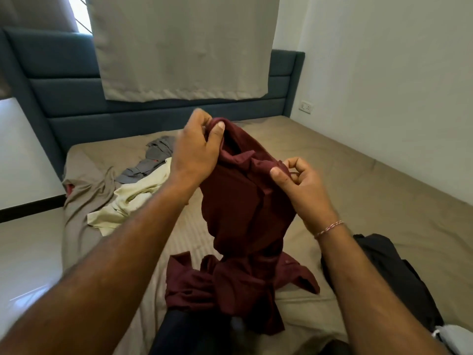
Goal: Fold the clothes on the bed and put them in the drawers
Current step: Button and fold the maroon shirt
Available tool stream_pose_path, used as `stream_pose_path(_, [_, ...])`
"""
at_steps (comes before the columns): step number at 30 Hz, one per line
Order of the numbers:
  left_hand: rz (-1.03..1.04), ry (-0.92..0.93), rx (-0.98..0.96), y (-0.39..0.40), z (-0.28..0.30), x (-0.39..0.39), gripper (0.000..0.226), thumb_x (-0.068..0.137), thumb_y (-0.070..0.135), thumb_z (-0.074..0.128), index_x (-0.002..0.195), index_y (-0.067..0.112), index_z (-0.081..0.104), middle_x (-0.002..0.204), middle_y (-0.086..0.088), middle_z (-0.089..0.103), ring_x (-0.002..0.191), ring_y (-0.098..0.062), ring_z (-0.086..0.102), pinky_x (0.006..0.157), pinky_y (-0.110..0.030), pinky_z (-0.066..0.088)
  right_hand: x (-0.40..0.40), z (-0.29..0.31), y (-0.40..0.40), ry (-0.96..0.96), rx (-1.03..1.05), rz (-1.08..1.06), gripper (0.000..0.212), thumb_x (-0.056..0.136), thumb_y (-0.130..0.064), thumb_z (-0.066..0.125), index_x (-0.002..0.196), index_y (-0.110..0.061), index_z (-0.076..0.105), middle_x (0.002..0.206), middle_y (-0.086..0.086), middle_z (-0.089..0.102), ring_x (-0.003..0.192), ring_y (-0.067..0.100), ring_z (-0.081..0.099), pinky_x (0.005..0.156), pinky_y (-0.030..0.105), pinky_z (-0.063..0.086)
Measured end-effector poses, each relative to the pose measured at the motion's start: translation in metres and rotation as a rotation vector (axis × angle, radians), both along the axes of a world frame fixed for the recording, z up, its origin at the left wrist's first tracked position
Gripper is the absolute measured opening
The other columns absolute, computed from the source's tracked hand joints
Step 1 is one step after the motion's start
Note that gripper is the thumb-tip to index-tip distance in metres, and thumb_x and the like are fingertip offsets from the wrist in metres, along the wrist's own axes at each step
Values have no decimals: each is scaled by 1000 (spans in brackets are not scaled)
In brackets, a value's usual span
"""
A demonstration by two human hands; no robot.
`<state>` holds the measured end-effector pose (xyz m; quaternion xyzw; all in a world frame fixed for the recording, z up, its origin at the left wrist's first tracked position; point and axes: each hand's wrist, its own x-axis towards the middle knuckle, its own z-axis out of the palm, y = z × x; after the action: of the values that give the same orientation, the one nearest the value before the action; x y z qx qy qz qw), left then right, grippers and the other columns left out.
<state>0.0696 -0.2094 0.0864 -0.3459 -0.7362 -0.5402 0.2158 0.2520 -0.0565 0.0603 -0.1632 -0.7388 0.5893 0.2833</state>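
Observation:
A maroon shirt hangs bunched in front of me above the bed, its lower part crumpled on the sheet. My left hand grips the shirt's top edge near the collar. My right hand pinches the cloth a little lower on the right side. On the bed's left lie a cream garment and a grey garment. A black garment is heaped at the right, close to me. No drawers are in view.
The blue padded headboard stands behind the bed under a beige curtain. A white wall with a socket runs along the right. Glossy floor lies to the left. A dark cloth sits at the bottom edge.

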Motion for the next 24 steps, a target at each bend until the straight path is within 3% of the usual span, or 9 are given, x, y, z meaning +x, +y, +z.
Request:
stream_pose_path(3, [-10, 49, 2, -5, 43, 4, 21, 99, 45, 62, 90, 27, 55, 74, 11, 60, 61, -3, 56, 55, -16, 42, 14, 35, 5, -307, 512, 90, 66, 71, -42, 93, 128, -37, 60, 110, -15, 73, 99, 5, 70, 85, 24, 58])
stream_pose_path(5, [-47, 32, -46, -9, 63, 6, 22, 94, 55, 64, 85, 37, 56, 76, 12, 64, 64, -1, 60, 54, -11, 41, 19, 51, 8, -443, 697, 115, 56, 78, -36, 88, 127, -45, 62, 109, -21, 71, 99, 1, 67, 86, 25, 57])
stream_pose_path(8, [-156, -89, -112, -7, 64, -2, 28, 85, 66, 64, 81, 39, 63, 73, 15, 69, 64, 4, 63, 55, -20, 44, 23, 58, 20, -489, 591, 256, 37, 86, -24, 81, 107, -52, 69, 97, -27, 73, 90, -9, 67, 69, 10, 55])
stream_pose_path(11, [-108, -223, -215, 17, 11, -20, 26, 91, 54, 69, 82, 29, 63, 75, 9, 68, 74, -5, 67, 65, -28, 44, 6, 13, 33, -479, 543, 99, 30, 84, -14, 78, 106, -34, 71, 99, -10, 75, 93, 6, 71, 78, 26, 56])
stream_pose_path(14, [6, -349, -549, 25, -86, -18, 36, 96, 43, 67, 118, 16, 60, 113, -9, 67, 111, -31, 64, 88, -36, 48, -2, -75, 31, -672, 622, -188, 64, 84, -23, 76, 142, -20, 50, 135, 10, 55, 123, 29, 57, 104, 44, 49])
stream_pose_path(16, [-77, -300, -771, 16, -146, -3, 56, 95, 42, 69, 138, 11, 52, 131, -16, 60, 122, -36, 58, 102, -42, 47, 5, -130, 21, -694, 598, -175, 70, 84, -30, 78, 145, -16, 47, 138, 12, 49, 130, 32, 51, 112, 44, 41])
stream_pose_path(20, [-458, -326, -1240, -14, -247, 45, 74, 88, 52, 73, 147, 17, 44, 141, -12, 57, 129, -33, 57, 105, -41, 47, 28, -222, -16, -872, 411, 142, 88, 78, -48, 85, 151, -23, 43, 143, 11, 48, 134, 30, 51, 114, 33, 40])
stream_pose_path(22, [-446, -292, -1486, -29, -277, 60, 87, 84, 66, 70, 152, 21, 39, 147, -7, 52, 135, -31, 51, 108, -49, 45, 39, -252, -32, -1028, 396, 231, 112, 74, -50, 87, 162, -27, 21, 152, 12, 36, 138, 35, 47, 115, 41, 42])
stream_pose_path(24, [-370, -212, -1454, -40, -288, 60, 66, 86, 63, 68, 139, 28, 53, 133, -1, 55, 128, -27, 53, 100, -49, 46, 48, -271, -35, -1129, 451, 215, 107, 80, -30, 83, 163, -25, 16, 148, 14, 40, 133, 37, 51, 111, 42, 45])
